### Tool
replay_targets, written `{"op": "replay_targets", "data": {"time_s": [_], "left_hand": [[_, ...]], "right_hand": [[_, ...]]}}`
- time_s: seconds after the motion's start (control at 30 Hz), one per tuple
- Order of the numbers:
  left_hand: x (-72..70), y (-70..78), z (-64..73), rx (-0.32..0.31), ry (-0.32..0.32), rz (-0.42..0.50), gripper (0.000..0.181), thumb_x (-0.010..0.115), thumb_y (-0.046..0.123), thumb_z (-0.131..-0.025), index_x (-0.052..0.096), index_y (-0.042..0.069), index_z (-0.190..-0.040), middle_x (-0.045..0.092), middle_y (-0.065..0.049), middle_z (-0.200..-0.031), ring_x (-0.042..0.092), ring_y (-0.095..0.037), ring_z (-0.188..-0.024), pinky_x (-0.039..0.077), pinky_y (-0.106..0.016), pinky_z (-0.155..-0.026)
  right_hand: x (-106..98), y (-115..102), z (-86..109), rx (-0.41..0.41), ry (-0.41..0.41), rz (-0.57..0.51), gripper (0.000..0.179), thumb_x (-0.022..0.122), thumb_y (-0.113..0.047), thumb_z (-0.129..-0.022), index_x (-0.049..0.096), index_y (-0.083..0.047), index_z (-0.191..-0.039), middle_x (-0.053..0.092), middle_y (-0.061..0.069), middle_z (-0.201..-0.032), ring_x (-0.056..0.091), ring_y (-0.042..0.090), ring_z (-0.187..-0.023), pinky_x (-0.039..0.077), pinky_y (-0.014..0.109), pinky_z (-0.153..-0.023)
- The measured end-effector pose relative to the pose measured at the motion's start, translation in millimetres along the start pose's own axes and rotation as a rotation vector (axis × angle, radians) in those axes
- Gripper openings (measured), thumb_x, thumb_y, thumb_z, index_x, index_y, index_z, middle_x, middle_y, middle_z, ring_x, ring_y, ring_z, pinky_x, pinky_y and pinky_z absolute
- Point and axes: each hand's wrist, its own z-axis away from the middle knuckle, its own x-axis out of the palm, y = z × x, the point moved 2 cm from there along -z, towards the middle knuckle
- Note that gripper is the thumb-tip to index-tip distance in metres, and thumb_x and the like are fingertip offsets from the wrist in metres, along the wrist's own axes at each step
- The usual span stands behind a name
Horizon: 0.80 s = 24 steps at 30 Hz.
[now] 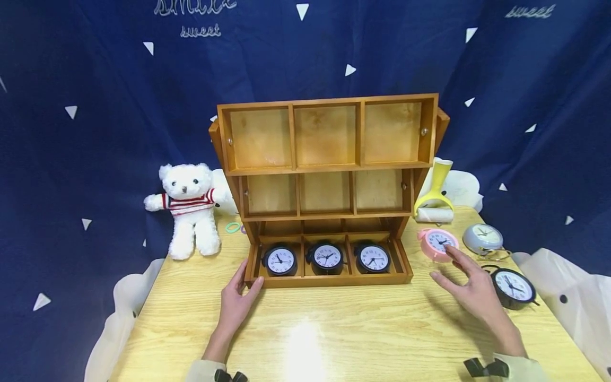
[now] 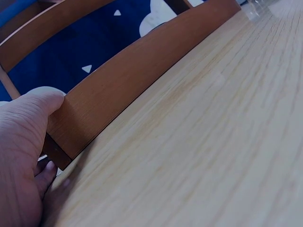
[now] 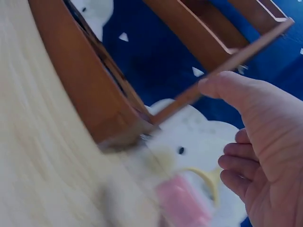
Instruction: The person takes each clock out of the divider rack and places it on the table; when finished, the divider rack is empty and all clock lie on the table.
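Note:
A brown wooden tiered organizer stands on the table, its trays divided into compartments. Three black alarm clocks sit in the lowest tray: a left one, a middle one and a right one. My left hand holds that tray's front left corner, the thumb against the front board in the left wrist view. To the right, my right hand hovers with thumb and fingers apart, fingertips overlapping the edge of a pink alarm clock. Nothing is between its fingers in the right wrist view.
A grey alarm clock and another black alarm clock lie at the right, beside my right hand. Behind them is a yellow-handled lint roller. At the back left sits a white teddy bear, near a green ring.

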Motion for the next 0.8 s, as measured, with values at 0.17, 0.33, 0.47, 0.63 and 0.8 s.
{"op": "replay_targets", "data": {"time_s": [0.17, 0.33, 0.47, 0.63, 0.8], "left_hand": [[-0.4, 2.2, -0.2, -0.014, -0.005, -0.001, 0.070, 0.078, 0.016, -0.096, 0.045, 0.005, -0.157, 0.048, -0.019, -0.157, 0.049, -0.032, -0.142, 0.039, -0.037, -0.115], [-0.2, 18.9, 2.8, -0.027, -0.009, 0.013, 0.070, 0.077, 0.011, -0.096, 0.044, -0.001, -0.156, 0.047, -0.023, -0.156, 0.049, -0.035, -0.142, 0.039, -0.040, -0.115], [-1.0, 36.4, 5.8, -0.025, -0.018, 0.010, 0.069, 0.077, 0.009, -0.096, 0.044, -0.005, -0.155, 0.046, -0.026, -0.155, 0.049, -0.039, -0.141, 0.039, -0.043, -0.114], [1.0, 22.8, 2.7, -0.025, -0.021, 0.014, 0.070, 0.077, 0.011, -0.096, 0.043, -0.001, -0.156, 0.045, -0.025, -0.157, 0.048, -0.038, -0.141, 0.039, -0.042, -0.115], [-0.4, 0.0, -0.8, -0.015, -0.009, -0.002, 0.071, 0.078, 0.018, -0.096, 0.045, 0.006, -0.158, 0.047, -0.018, -0.157, 0.050, -0.031, -0.141, 0.040, -0.037, -0.114]], "right_hand": [[42, -2, 3.4, -0.047, -0.070, -0.170, 0.106, 0.090, -0.010, -0.082, 0.026, -0.012, -0.166, 0.045, 0.030, -0.156, 0.049, 0.005, -0.137, 0.036, 0.002, -0.104], [72, 1, 3.3, -0.007, -0.152, -0.288, 0.105, 0.088, -0.009, -0.084, 0.023, -0.005, -0.166, 0.035, 0.028, -0.163, 0.041, 0.048, -0.143, 0.034, 0.006, -0.110], [87, 7, -0.9, 0.038, -0.168, -0.313, 0.102, 0.088, -0.013, -0.086, 0.025, -0.001, -0.164, 0.033, 0.027, -0.165, 0.038, 0.052, -0.145, 0.032, 0.003, -0.107], [98, 15, -6.7, 0.079, -0.105, -0.238, 0.101, 0.092, -0.020, -0.081, 0.034, 0.000, -0.161, 0.037, 0.028, -0.162, 0.039, 0.051, -0.145, 0.040, 0.027, -0.118], [103, 19, -7.1, 0.103, -0.089, -0.187, 0.100, 0.093, -0.027, -0.080, 0.039, -0.002, -0.160, 0.043, 0.028, -0.159, 0.044, 0.046, -0.143, 0.039, 0.020, -0.115]]}}
